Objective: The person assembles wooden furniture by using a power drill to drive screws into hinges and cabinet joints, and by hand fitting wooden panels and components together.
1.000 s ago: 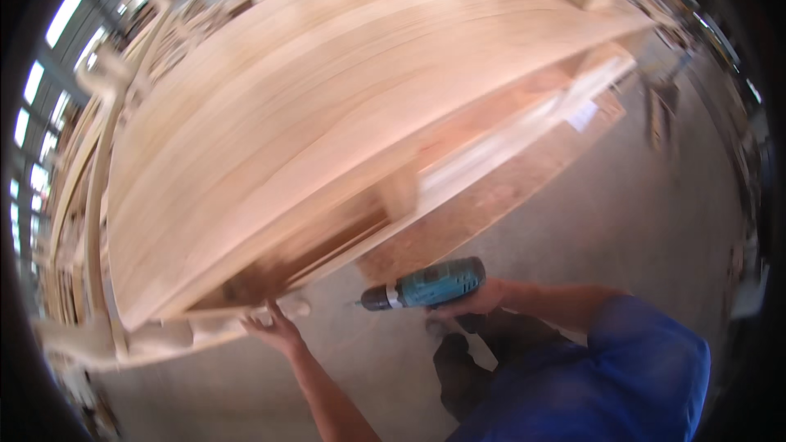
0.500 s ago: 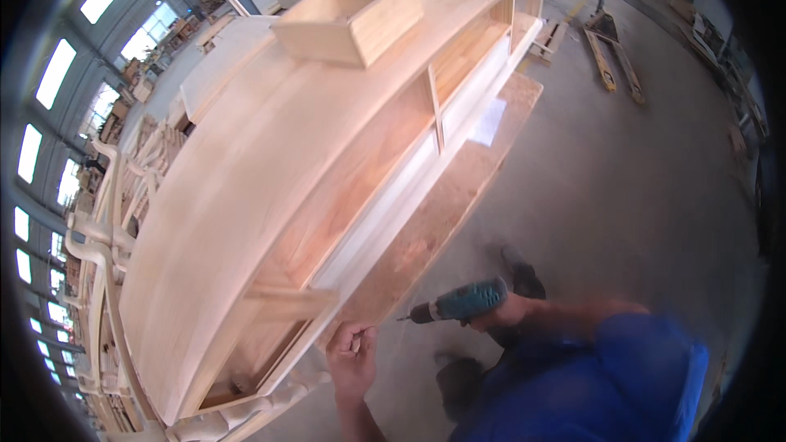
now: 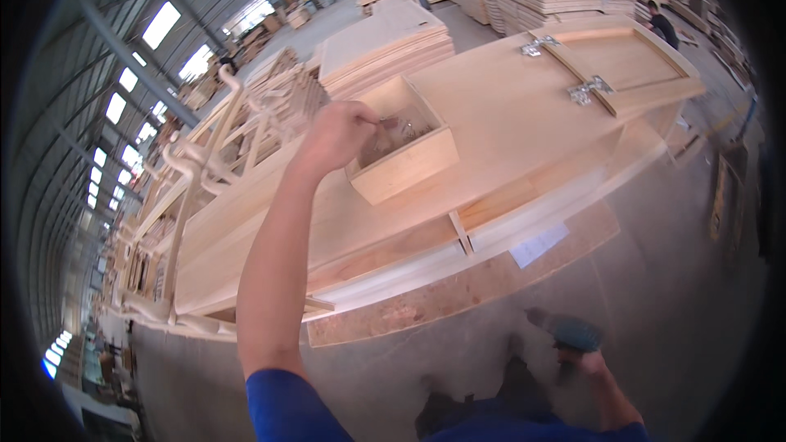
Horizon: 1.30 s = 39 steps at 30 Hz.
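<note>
My right hand (image 3: 588, 362) wraps the drill (image 3: 577, 333), probably hefty and best held by its handle, out in front of the cabinet (image 3: 491, 115), while my left hand (image 3: 336, 135), curled, its catch impossible to tell, now dips into the wooden box (image 3: 407, 170) on top instead of hanging by the front edge.

Left hand (image 3: 337, 136) inside an open wooden box (image 3: 409, 173), drill (image 3: 576, 334) in right hand (image 3: 591, 363)

The box sits on a long, pale wooden cabinet (image 3: 490, 115). The left hand's fingers reach in beside small metal pieces (image 3: 415, 131); whether they grip one is unclear. The drill, blurred, hangs low, apart from the cabinet. Metal hinges (image 3: 591, 90) line a framed panel (image 3: 648, 67) on top. Stacked boards (image 3: 385, 47) stand behind.
</note>
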Available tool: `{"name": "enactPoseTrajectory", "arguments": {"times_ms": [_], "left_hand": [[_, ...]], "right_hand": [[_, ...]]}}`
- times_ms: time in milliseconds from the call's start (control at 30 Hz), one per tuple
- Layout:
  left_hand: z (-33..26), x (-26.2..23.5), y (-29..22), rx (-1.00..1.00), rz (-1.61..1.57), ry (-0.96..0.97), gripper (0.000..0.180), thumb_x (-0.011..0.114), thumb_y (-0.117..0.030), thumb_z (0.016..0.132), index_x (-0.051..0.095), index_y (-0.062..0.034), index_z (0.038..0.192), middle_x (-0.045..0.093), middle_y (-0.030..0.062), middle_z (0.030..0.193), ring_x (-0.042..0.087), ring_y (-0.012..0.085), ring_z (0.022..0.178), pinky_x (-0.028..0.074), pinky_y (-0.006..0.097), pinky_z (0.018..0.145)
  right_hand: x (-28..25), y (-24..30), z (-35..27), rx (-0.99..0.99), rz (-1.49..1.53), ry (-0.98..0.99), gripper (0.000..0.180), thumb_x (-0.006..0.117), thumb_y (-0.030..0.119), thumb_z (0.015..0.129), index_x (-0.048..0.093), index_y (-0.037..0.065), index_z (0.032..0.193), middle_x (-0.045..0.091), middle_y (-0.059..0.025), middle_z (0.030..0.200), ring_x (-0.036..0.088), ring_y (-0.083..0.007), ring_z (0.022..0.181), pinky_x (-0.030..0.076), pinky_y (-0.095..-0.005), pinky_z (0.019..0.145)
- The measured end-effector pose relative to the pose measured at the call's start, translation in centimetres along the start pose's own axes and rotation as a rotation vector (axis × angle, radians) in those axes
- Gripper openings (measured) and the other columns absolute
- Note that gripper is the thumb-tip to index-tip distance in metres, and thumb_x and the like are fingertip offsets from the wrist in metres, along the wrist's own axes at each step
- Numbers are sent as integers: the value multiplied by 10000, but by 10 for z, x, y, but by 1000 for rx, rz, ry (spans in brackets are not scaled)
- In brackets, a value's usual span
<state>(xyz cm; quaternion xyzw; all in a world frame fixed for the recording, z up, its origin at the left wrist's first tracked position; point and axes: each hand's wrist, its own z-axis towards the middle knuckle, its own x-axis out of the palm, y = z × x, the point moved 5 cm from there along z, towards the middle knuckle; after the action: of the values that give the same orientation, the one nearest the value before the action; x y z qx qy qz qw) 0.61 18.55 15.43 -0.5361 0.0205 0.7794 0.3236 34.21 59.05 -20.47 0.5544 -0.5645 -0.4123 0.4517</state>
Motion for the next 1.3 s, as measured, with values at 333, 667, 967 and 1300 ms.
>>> {"name": "enactPoseTrajectory", "arguments": {"times_ms": [333,667,967,1300], "left_hand": [[201,246,-94,-64,385,517,175,647,-108,776,739,11,865,703,247,938,683,400,887,541,438,816],[217,270,-60,-267,364,534,212,601,-100,775,717,62,848,681,215,707,693,329,662,558,399,691],[217,271,-51,-154,495,375,206,637,-144,784,719,37,839,690,286,946,681,430,911,554,472,794],[211,268,-91,-123,460,404,185,673,-55,721,740,25,874,707,250,966,694,394,939,569,447,792]], "right_hand": [[-220,-38,85,40,107,51,380,713,-29,731,678,31,1104,704,-73,950,666,-166,825,553,-315,724],[-227,-17,122,253,216,77,336,724,-18,771,673,30,1100,692,-58,954,656,-151,821,557,-322,713],[-199,-12,141,114,196,182,333,714,-2,762,665,24,1090,676,-66,935,639,-155,785,541,-318,680],[-173,34,129,73,-173,195,338,682,23,737,643,10,1072,660,-88,918,631,-183,777,523,-333,662]]}}
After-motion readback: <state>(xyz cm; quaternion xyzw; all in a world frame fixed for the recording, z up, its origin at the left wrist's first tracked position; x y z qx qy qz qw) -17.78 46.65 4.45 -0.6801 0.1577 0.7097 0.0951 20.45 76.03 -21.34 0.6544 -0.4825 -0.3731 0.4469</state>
